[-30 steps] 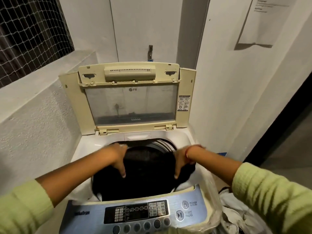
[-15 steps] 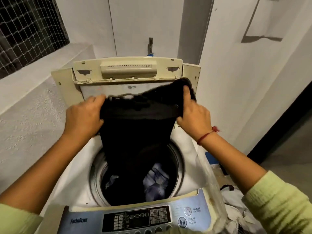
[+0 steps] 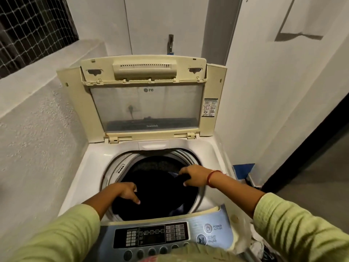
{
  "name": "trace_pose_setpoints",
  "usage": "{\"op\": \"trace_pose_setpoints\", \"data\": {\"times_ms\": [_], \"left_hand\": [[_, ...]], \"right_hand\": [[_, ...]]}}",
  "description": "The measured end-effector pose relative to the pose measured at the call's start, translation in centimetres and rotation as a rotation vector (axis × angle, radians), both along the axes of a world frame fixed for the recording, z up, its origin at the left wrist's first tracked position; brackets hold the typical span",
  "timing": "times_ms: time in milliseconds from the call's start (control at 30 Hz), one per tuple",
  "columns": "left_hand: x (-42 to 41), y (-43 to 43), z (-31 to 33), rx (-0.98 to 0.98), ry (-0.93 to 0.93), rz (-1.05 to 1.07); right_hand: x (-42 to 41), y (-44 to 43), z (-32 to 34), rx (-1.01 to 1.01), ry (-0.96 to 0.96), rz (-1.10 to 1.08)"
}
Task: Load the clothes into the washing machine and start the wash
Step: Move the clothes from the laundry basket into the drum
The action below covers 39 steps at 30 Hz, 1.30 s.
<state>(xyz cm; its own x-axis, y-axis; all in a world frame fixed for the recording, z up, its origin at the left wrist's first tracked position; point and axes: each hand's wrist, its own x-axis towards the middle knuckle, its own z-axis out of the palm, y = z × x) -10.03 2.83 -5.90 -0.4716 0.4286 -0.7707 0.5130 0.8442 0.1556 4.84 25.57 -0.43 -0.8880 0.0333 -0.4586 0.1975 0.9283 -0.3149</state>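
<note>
A white top-loading washing machine (image 3: 88, 163) stands before me with its cream lid (image 3: 145, 97) raised upright. A black garment (image 3: 156, 188) fills the round drum opening, with a bit of blue cloth (image 3: 172, 174) showing beside it. My left hand (image 3: 127, 191) rests on the garment's near left edge, fingers down. At the drum's right rim my right hand (image 3: 194, 175), a red thread on its wrist, grips a fold of the same black cloth. The control panel (image 3: 162, 237) with power and start/pause buttons lies at the front.
A rough white wall with a ledge and a netted window (image 3: 32, 29) closes the left side. Another white wall stands close on the right, with a dark doorway (image 3: 309, 144) beyond it. A blue object (image 3: 242, 170) and pale clothes (image 3: 258, 246) lie on the floor at right.
Half a second ago both hands held the black garment up in front of the lid. They have since dropped, and the garment now lies in the drum.
</note>
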Motion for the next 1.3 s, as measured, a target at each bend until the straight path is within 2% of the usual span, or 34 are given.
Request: {"op": "trace_pose_setpoints", "data": {"times_ms": [167,300,367,467,567,633,733,867,967,1033,1133,1233,1300], "left_hand": [[0.1,2.5,0.0,0.251,0.085,0.022],[3.4,7.4,2.3,0.640,0.112,0.087],[6.5,10.9,4.0,0.831,0.081,0.141],[12.0,16.2,6.8,1.084,0.018,0.105],[17.4,21.9,8.3,1.200,-0.063,0.000],[20.3,25.7,8.6,1.184,-0.092,-0.112],[24.0,32.2,7.1,1.076,-0.124,-0.253],[28.0,39.7,2.4,0.826,-0.200,-0.214],[30.2,43.7,-4.4,0.601,-0.268,-0.146],[31.6,45.5,-10.1,0.501,-0.228,-0.092],[33.9,46.4,-17.8,0.348,-0.180,-0.172],[35.8,47.4,-27.3,0.192,-0.192,-0.228],[36.7,48.2,-32.9,0.178,-0.154,-0.197]], "right_hand": [[1.9,2.1,1.5,-0.214,0.263,-0.181],[5.0,4.9,2.9,-0.416,0.380,-0.378],[7.3,6.9,3.5,-0.492,0.455,-0.483],[12.0,10.1,4.4,-0.576,0.589,-0.695],[17.6,13.8,3.3,-0.606,0.668,-0.953],[21.1,15.8,1.2,-0.639,0.667,-1.094],[26.3,18.8,-3.3,-0.634,0.534,-1.276],[31.5,21.9,-9.7,-0.643,0.330,-1.375],[34.5,24.3,-15.6,-0.593,0.223,-1.359],[36.5,25.8,-20.1,-0.575,0.166,-1.339],[38.4,27.3,-25.6,-0.606,0.098,-1.310],[39.9,29.1,-31.8,-0.773,0.168,-1.509],[40.6,30.5,-35.9,-0.805,0.193,-1.647]]}}
